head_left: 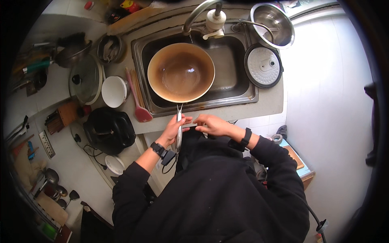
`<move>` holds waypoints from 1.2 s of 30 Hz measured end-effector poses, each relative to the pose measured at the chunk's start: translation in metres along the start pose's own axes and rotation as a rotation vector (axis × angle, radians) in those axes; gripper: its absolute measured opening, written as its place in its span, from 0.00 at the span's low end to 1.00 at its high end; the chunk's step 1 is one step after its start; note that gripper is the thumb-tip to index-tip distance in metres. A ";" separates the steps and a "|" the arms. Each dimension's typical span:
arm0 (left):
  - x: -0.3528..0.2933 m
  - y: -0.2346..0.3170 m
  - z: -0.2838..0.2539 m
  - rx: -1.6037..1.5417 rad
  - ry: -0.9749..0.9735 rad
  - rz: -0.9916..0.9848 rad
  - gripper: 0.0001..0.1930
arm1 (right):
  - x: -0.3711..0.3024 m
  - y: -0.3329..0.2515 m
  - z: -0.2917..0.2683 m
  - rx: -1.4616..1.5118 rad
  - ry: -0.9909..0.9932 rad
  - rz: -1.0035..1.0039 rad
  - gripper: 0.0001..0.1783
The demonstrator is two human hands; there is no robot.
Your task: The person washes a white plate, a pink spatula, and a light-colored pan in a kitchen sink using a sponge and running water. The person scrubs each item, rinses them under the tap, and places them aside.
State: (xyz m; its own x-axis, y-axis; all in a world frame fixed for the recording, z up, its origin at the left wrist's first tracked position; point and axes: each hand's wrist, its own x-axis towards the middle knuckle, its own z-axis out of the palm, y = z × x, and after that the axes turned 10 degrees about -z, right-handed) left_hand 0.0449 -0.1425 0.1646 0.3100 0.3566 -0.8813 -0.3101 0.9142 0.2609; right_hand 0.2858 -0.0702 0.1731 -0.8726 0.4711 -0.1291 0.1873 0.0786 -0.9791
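My left hand (174,131) is closed round a slim silver handle (179,125) with a forked end, in front of the sink's near edge. The two prongs point up at the near rim of a large round pan (182,75), tan inside with a cream rim. I cannot tell whether prongs and pan are joined. The pan sits over the left part of the steel sink (239,99), under the tap (192,20), from which a thin stream seems to fall. Just right of the handle is my right hand (214,124), its fingers loosely bent and apart, nothing in them.
Left of the sink lie a red spatula (142,114) and wooden chopsticks (137,89), beside a white bowl (114,92) and a glass lid (87,81). A black appliance (109,130) stands nearer. Right are a round lid (261,67) and a steel basin (279,24).
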 end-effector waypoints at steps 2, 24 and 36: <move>-0.011 -0.005 -0.009 0.094 0.054 -0.025 0.10 | -0.009 0.014 -0.019 0.077 0.160 0.109 0.17; -0.011 -0.023 -0.029 0.165 0.288 0.177 0.09 | 0.180 0.121 -0.193 0.582 1.011 0.124 0.17; -0.022 -0.018 -0.033 0.170 0.120 0.158 0.06 | 0.099 0.078 -0.161 -0.419 0.711 0.445 0.28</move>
State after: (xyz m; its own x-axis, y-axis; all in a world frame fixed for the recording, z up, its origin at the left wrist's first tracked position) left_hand 0.0142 -0.1730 0.1666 0.1580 0.4814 -0.8621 -0.1871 0.8719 0.4526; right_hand 0.2865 0.1235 0.1094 -0.2267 0.9496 -0.2166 0.7059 0.0070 -0.7082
